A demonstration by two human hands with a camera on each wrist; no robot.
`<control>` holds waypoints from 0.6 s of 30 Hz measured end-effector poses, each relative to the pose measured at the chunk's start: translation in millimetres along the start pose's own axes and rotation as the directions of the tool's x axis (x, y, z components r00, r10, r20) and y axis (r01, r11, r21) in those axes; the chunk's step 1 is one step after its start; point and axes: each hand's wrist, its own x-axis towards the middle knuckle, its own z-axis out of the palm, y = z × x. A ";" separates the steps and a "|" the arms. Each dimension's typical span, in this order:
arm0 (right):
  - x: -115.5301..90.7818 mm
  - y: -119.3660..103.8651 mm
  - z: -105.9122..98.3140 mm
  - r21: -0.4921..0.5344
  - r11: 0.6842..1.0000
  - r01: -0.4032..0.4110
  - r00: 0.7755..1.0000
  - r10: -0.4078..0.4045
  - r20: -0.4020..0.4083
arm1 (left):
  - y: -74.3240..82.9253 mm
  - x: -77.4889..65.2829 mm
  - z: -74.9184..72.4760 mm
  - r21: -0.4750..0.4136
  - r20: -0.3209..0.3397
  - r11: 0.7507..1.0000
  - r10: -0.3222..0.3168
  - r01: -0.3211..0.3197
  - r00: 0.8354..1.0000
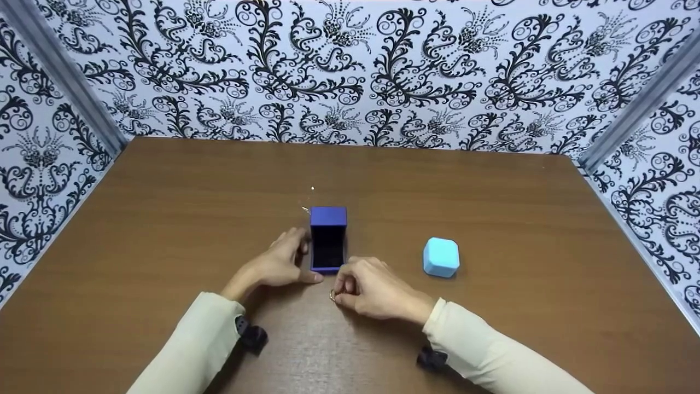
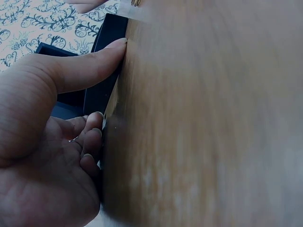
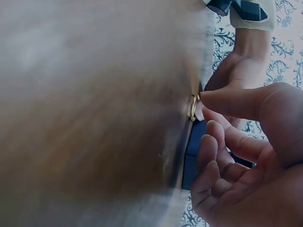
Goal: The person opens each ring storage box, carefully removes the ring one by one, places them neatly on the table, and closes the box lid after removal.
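A small blue jewelry box (image 1: 328,215) stands upright on the table with its lid raised, showing a dark inside. My left hand (image 1: 281,260) holds it at the left: the thumb lies along the front edge and the curled fingers are beside the left side. In the left wrist view the thumb (image 2: 90,71) rests against the dark box (image 2: 105,66). Just in front of the box, my right hand (image 1: 377,290) pinches a small gold ring (image 1: 332,295) between thumb and fingertips. The right wrist view shows the ring (image 3: 192,109) close to the table surface.
To the right sits a closed light-blue rounded box (image 1: 441,257). A thin shiny chain (image 1: 305,209) lies behind the box at its left, with a tiny bright spot farther back. Patterned panels (image 1: 350,71) enclose the brown table (image 1: 492,191) at the back and sides.
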 end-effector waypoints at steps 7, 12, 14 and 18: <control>1.0 0.0 -7.8 0.028 0.999 -0.018 0.999 0.018 -0.026 | 0.5 -0.2 -0.5 -0.004 0.013 1.000 -0.016 0.016 1.000; 2.2 2.9 -13.8 0.066 0.997 -0.025 0.999 0.028 -0.042 | 0.7 0.1 -0.4 -0.009 0.013 1.000 -0.020 0.020 1.000; 3.1 5.0 -15.9 0.091 0.996 -0.021 0.998 0.026 -0.053 | 0.6 0.0 -0.4 -0.009 0.011 1.000 -0.015 0.015 1.000; 4.9 7.8 -20.8 0.127 0.992 -0.023 0.997 0.032 -0.071 | 0.3 0.1 -0.3 -0.011 0.009 1.000 -0.005 0.005 1.000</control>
